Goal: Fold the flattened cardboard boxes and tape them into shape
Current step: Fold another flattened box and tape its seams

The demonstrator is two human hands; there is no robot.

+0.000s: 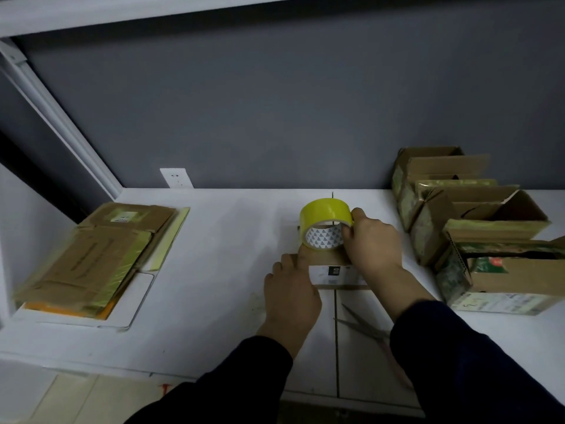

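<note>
Small cardboard box (333,275), centre of table (214,240): left hand (290,289) is pressing on it with straight fingers; right hand (373,243) is gripping the yellow tape roll (325,221) on top. Flattened boxes (91,255) are lying stacked at left; folded boxes (474,215) are standing at right.

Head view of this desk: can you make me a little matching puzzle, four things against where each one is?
Things:
1. tape roll
2. scissors
3. flat boxes
4. folded boxes

Places:
A. lying near the front edge of the table
B. standing at the far right
C. gripped by the right hand
D. stacked at the left

Pairs: 1-C, 2-A, 3-D, 4-B
</note>
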